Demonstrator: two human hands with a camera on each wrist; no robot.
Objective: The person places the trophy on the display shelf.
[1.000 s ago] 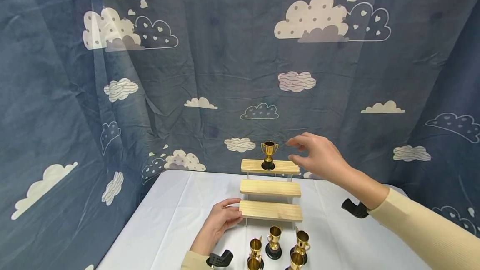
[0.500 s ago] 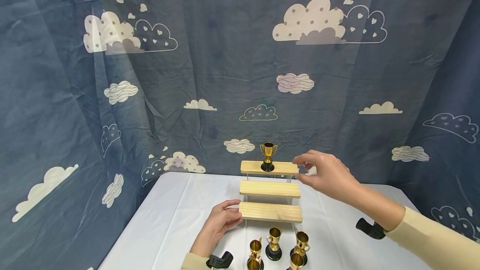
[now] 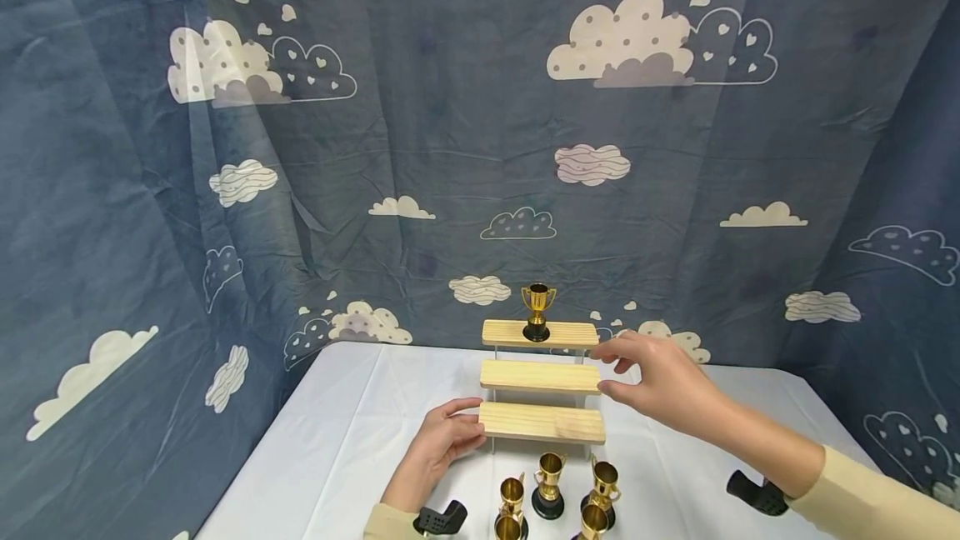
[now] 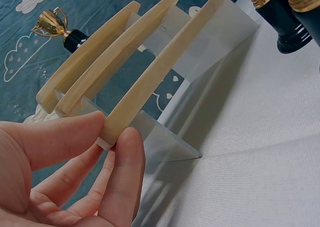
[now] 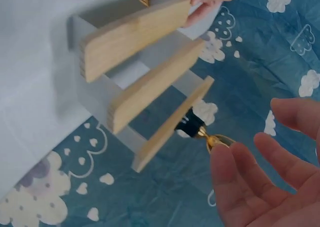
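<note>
A three-tier stand with light wooden boards (image 3: 542, 422) on clear side panels (image 4: 167, 137) stands on the white table. My left hand (image 3: 447, 438) pinches the left end of its lowest board between thumb and fingertips, as the left wrist view shows. One gold trophy cup (image 3: 537, 307) with a black base stands upright near the middle of the top board. My right hand (image 3: 660, 373) is beside the right ends of the upper boards, thumb and fingers apart, holding nothing. In the right wrist view its fingertips (image 5: 225, 162) overlap the cup's bowl.
Several more gold trophy cups (image 3: 549, 473) stand on the white table (image 3: 360, 432) in front of the stand, some cut off by the lower edge. A dark blue cloud-patterned curtain (image 3: 450, 123) hangs behind and along both sides.
My right hand has come down from beside the top trophy cup to the level of the middle board. The left hand and the cups stay as they were.
</note>
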